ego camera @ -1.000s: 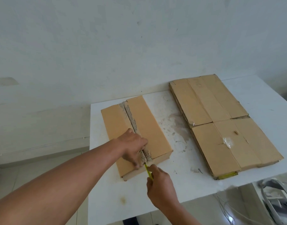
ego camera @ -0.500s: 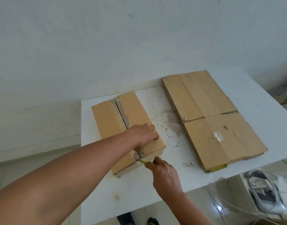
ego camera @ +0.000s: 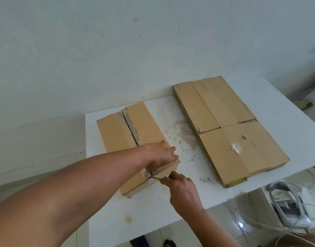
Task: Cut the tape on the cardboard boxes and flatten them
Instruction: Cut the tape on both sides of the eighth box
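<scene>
Head view: stained white bench [ego camera: 179, 207] by a pale wall [ego camera: 135, 50]; left hand [ego camera: 162, 155] flat on box [ego camera: 135, 139], right hand [ego camera: 181, 186] gripping knife [ego camera: 157, 178].

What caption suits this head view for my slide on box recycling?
Left hand steadies a cardboard box while right hand cuts its end tape with a yellow cutter.

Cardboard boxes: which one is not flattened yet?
The box on the left, under the left hand. It stands with height; the cardboard on the right lies flat.
</scene>
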The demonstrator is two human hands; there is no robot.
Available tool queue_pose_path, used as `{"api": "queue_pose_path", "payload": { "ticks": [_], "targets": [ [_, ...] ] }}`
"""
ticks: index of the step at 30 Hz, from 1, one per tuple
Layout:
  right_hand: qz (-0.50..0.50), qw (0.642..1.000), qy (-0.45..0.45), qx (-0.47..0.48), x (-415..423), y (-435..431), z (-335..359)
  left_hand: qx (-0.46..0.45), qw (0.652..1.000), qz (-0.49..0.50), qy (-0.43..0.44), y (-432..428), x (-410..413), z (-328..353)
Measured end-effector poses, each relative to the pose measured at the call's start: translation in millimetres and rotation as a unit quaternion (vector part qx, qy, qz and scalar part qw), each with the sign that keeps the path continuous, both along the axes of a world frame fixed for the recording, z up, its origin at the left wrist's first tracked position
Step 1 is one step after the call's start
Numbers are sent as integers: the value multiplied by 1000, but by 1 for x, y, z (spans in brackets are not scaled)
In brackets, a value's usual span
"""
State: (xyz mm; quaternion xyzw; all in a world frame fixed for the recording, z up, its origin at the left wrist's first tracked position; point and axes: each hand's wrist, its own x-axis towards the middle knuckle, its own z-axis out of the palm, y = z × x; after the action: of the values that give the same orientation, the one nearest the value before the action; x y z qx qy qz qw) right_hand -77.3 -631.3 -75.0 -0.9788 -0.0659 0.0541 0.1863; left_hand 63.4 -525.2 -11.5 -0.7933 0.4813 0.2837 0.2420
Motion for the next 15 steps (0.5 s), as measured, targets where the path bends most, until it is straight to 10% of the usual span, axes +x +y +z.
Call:
{"api": "queue_pose_path", "payload": {
  "ticks": [15],
  "targets": [
    [89,996,-5,-18,15,-17,6,4,1000,-19,1,7,-3,1]
  ]
}}
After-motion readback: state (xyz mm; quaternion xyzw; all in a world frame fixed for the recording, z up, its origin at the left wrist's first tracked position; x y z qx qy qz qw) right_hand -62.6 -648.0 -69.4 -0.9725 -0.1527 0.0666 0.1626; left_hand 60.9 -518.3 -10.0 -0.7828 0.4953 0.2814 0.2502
